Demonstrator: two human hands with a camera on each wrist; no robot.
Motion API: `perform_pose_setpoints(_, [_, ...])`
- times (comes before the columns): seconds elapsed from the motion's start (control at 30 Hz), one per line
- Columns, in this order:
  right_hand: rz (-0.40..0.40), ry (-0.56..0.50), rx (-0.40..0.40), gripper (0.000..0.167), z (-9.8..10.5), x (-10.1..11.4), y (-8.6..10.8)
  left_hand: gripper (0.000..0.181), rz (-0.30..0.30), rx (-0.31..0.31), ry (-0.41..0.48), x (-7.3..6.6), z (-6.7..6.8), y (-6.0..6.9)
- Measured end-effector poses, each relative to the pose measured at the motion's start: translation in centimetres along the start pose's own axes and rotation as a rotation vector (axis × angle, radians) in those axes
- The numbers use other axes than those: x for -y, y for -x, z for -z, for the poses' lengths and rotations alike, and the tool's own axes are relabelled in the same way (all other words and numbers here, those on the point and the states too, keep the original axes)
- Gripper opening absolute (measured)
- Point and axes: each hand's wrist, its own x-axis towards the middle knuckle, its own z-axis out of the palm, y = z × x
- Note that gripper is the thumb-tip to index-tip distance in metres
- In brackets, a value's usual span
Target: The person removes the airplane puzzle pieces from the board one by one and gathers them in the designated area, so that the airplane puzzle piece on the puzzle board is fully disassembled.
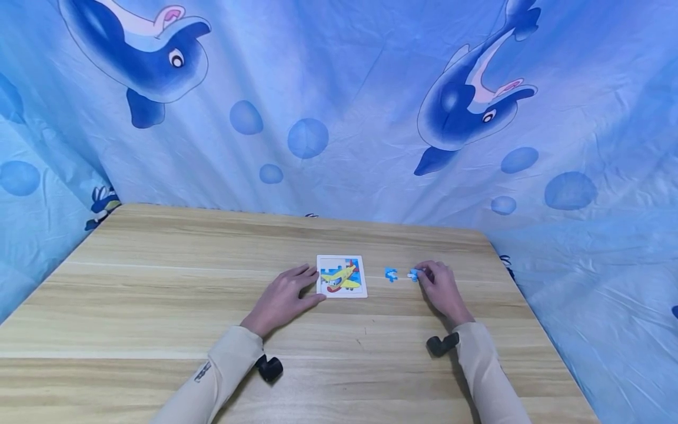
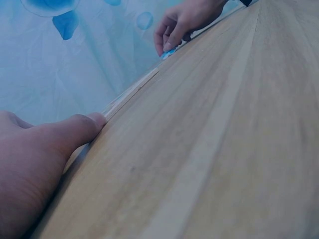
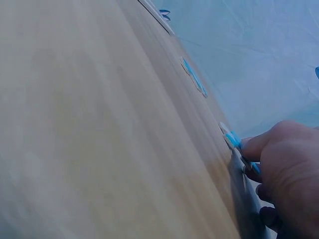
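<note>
right hand [image 1: 441,290] tight on a blue puzzle piece [image 1: 412,275], left hand [image 1: 286,295], thumb and fingers apart, against the puzzle frame [image 1: 364,278]

The head camera looked forward and down over the wooden table [image 1: 371,377]. The left wrist camera [image 1: 271,370] and right wrist camera [image 1: 442,345] looked low, near and tilted along it, sharing the right hand [image 2: 192,22], at upper middle and lower right respectively.

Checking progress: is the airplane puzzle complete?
No, a loose blue puzzle piece lies on the table between the airplane puzzle and the right hand.
</note>
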Motion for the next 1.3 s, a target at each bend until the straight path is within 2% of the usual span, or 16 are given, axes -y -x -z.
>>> perform_pose_setpoints(0.37, [-0.051,-0.014,0.000,0.014,-0.4,0.0,0.1,0.060,0.010,0.007,-0.005,-0.1,0.1,0.0])
perform_pose_setpoints(0.57, [-0.063,-0.137,-0.102,0.017,-0.3,-0.5,0.3,0.059,0.010,0.013,-0.005,-0.1,0.1,0.0])
perform_pose_setpoints(0.67, [-0.057,-0.152,-0.133,0.017,-0.1,-0.1,0.3,0.059,0.005,0.011,-0.004,-0.1,0.0,0.0])
perform_pose_setpoints(0.83, [0.014,-0.138,-0.101,0.016,0.0,1.4,0.1,0.059,0.002,0.005,-0.008,-0.1,0.0,0.0])
perform_pose_setpoints(1.0, [0.095,-0.132,-0.051,0.016,-0.7,3.2,-0.4,0.059,0.004,0.006,-0.006,-0.1,0.1,0.0])
perform_pose_setpoints(1.3, [0.147,-0.098,0.017,0.017,-2.9,5.6,-1.4,0.060,0.007,0.015,-0.009,-0.1,0.1,0.0])
